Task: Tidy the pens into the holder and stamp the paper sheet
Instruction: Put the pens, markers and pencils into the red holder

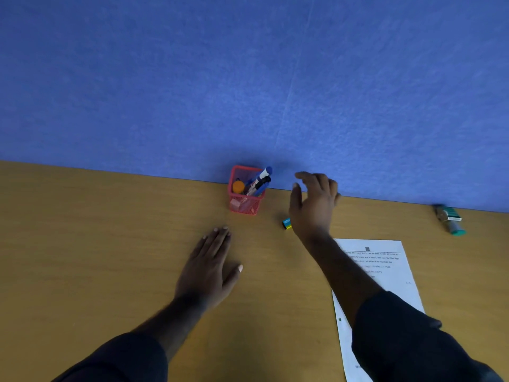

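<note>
A red mesh pen holder (244, 205) stands at the back of the wooden desk against the blue partition. Several pens and markers (260, 181) lean inside it beside an orange round thing. My right hand (314, 205) hovers just right of the holder, fingers spread, holding nothing. My left hand (210, 267) lies flat and open on the desk in front of the holder. A printed paper sheet (391, 271) lies to the right, partly under my right forearm. A green-tipped stamp (450, 220) lies on its side at the far right.
A small blue and yellow eraser-like block (286, 223) sits by my right wrist. The blue felt partition (248, 78) closes off the back of the wooden desk (82, 244).
</note>
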The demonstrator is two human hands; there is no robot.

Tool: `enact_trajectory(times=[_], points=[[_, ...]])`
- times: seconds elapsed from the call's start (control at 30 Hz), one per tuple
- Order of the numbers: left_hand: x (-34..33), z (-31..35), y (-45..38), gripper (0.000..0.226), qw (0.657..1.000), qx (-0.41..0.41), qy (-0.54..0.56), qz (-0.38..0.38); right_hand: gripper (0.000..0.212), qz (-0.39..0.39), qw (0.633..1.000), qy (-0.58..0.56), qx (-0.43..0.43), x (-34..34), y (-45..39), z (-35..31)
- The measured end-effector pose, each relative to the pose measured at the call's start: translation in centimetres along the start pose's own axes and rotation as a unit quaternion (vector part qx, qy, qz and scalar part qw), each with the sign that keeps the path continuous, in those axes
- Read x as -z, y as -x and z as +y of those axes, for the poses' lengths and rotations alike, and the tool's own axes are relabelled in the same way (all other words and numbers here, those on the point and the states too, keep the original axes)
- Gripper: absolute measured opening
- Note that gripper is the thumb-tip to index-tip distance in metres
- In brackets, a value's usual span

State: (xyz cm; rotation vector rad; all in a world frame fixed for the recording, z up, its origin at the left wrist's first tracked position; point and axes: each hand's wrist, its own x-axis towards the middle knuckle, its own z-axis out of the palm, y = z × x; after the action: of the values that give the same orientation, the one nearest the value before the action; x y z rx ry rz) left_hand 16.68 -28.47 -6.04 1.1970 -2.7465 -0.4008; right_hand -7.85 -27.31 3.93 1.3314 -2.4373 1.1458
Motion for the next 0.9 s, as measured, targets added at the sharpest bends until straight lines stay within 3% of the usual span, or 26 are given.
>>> enact_trajectory(times=[0.1,0.23,0.33,0.43,0.6,0.77,0.9], points=[[-0.1,-0.1,0.0,0.078,1.0,-0.002,-0.007,-0.001,0.03,-0.056,0.995,-0.002,-0.077,-0.5,1.4,2.5],[-0.2,-0.2,0.0,0.078,1.0,-0.002,-0.013,-0.001,0.036,-0.148,0.982,0.011,-0.118,-1.2,2.7,4.2],[-0.2,-0.2,0.0,0.078,1.0,-0.002,-0.016,0.0,0.047,-0.255,0.961,0.031,-0.107,-1.7,3.6,4.4],[-0.2,-0.3,0.0,0.078,1.0,-0.001,-0.015,0.001,0.037,-0.29,0.953,0.056,-0.069,-2.2,4.1,4.2],[-0.4,-0.5,0.0,0.079,1.0,0.001,-0.017,-0.005,0.029,-0.274,0.957,0.04,-0.087,-2.4,4.0,3.7],[-0.4,-0.5,0.0,0.08,1.0,0.003,-0.013,-0.011,0.028,-0.157,0.962,-0.107,-0.195,-1.6,2.2,2.3],[-0.4,-0.4,-0.1,0.08,1.0,0.003,-0.013,-0.01,0.015,-0.084,0.945,-0.233,-0.213,-0.6,0.2,0.2]])
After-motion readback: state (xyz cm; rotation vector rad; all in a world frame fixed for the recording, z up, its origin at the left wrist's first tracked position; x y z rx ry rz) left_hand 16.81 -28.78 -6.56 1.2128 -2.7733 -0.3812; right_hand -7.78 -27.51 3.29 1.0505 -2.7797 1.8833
